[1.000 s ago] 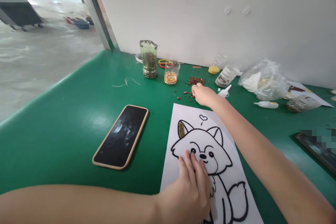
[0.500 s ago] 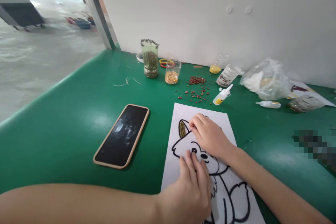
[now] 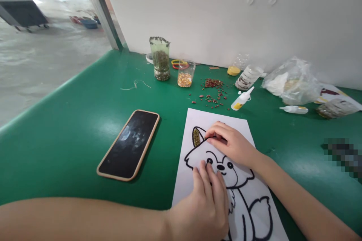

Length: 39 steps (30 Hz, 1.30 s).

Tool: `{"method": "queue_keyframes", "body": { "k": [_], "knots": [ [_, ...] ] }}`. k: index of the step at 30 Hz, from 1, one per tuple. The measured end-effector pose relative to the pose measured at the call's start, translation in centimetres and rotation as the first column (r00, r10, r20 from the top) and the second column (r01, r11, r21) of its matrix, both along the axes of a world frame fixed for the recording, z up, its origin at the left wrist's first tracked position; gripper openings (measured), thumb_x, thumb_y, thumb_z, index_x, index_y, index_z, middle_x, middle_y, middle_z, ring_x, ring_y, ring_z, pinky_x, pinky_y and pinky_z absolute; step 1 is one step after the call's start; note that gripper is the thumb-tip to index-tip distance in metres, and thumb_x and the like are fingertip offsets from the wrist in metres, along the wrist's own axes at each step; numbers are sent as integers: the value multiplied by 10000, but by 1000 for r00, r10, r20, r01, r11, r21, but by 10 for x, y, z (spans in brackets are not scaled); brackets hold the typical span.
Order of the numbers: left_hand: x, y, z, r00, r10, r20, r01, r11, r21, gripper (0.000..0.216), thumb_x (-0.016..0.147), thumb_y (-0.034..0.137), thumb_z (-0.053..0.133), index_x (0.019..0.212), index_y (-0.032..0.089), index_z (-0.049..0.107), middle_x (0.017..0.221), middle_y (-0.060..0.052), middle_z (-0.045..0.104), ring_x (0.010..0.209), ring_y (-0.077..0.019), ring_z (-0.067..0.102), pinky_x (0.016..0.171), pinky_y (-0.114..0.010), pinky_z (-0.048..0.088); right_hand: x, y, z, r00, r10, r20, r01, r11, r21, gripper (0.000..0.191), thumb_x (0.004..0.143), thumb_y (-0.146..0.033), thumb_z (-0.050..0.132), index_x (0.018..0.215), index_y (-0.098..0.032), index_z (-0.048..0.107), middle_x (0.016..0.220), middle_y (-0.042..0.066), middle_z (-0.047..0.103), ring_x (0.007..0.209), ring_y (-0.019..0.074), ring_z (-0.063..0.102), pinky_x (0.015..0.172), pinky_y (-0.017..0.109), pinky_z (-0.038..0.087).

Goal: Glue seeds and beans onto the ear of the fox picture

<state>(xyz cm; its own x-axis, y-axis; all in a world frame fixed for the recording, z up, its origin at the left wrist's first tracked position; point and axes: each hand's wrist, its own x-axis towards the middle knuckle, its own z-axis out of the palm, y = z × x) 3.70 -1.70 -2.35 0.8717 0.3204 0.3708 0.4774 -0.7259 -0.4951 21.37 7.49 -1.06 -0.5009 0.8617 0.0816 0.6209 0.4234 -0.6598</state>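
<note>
A white sheet [image 3: 198, 116] with a black outline drawing of a fox-like animal lies on the green table [image 3: 70, 120]. One ear of the drawing is filled with green beans [image 3: 196, 138]. My left hand [image 3: 207, 199] lies flat on the sheet, fingers stretched over the animal's face. My right hand [image 3: 229, 144] rests on the head of the drawing, its fingertips pinched together right beside the filled ear; what they hold is too small to make out. Loose red beans [image 3: 213, 90] are scattered just beyond the sheet.
A phone [image 3: 129, 144] lies face up left of the sheet. Along the wall stand a cup of green beans [image 3: 160, 60], a cup of corn kernels [image 3: 185, 74], glue bottles [image 3: 241, 99] [image 3: 294, 109], a tipped bottle [image 3: 249, 77] and plastic bags [image 3: 291, 81].
My right hand has come back from the red beans at the far side onto the sheet and settled, pinched, next to the filled ear. My left hand has stayed put.
</note>
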Motion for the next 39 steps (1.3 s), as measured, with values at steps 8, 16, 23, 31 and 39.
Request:
{"method": "queue_keyframes", "body": {
  "k": [8, 16, 23, 31, 39],
  "knots": [
    [1, 0, 0, 1000, 13, 5, -13, 1000, -11, 420, 859, 167, 323, 1140, -4, 584, 1019, -206, 660, 927, -350, 650, 708, -468, 511, -5, -1, 0, 999, -47, 16, 46, 998, 47, 109, 851, -122, 490, 819, -206, 551, 853, 15, 557, 747, 126, 511, 669, 260, 417],
    [1, 0, 1, 1000, 6, 3, -6, 1000, -21, 427, 860, 173, 320, 1146, -11, 578, 1023, -218, 655, 930, -351, 649, 706, -468, 503, -11, -2, 0, 997, 12, 80, -24, 989, 147, 117, 860, -114, 469, 826, -209, 528, 860, 20, 576, 793, 148, 516, 715, 293, 404],
    [1, -1, -1, 1000, -3, -2, 3, 1000, -19, 435, 851, 194, 334, 1145, -15, 576, 1023, -222, 652, 926, -350, 649, 705, -467, 501, -12, -3, 0, 994, 55, 98, -71, 983, 171, 110, 880, -132, 451, 859, -211, 524, 874, 24, 580, 809, 151, 521, 737, 298, 402],
    [0, -1, 0, 1000, 4, -2, -4, 1000, -24, 427, 856, 188, 333, 1144, -10, 579, 1023, -215, 655, 929, -352, 649, 704, -460, 506, -12, -3, 0, 993, 58, 103, -76, 982, 174, 92, 874, -134, 466, 865, -208, 522, 879, 22, 576, 814, 147, 516, 743, 291, 398],
    [1, -1, 1, 1000, 12, -7, -12, 1000, -29, 425, 858, 171, 323, 1147, -10, 576, 1023, -210, 657, 933, -346, 649, 710, -459, 516, -12, -3, -2, 987, 83, 136, -108, 976, 187, 105, 906, -153, 434, 866, -198, 519, 876, 18, 573, 800, 137, 504, 747, 289, 381]
  ]
}}
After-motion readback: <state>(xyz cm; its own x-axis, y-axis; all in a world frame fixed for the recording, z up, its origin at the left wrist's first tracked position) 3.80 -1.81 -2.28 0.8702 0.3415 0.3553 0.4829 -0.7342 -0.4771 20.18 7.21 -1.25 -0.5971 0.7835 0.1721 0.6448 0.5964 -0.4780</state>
